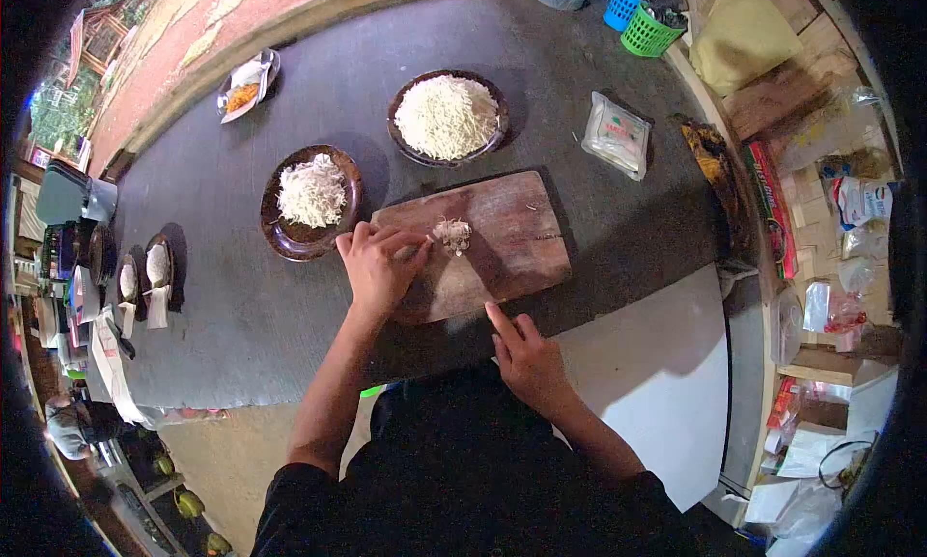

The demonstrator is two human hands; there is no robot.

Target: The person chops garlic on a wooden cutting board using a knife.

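Far left, two small dishes (151, 245) with pale contents are set close together on the dark tabletop (217, 354). Farther back, a plate (275, 70) is seen with white and orange food on it. Next, a smaller brown bowl (289, 240) is heaped with white shreds (312, 192), just left of the wooden board (526, 214).

Left hand (379, 270) is held over the board's left edge, its fingers bent, tips brought down just beside a small pale heap (452, 236); whether anything is pinched cannot be told. The heap is placed near the board's middle, its top loose and crumbly.

Beyond the board, a larger brown bowl (500, 132) is piled high with fine pale shreds (444, 116).

Right hand (532, 364) is kept at the board's near edge, index extended toward the wood, other fingers curled; a grip on any tool cannot be made out.

To the right, a clear packet (616, 137) is laid flat. Far right, a blue basket (622, 8) and a green basket (650, 34) are stood side by side.
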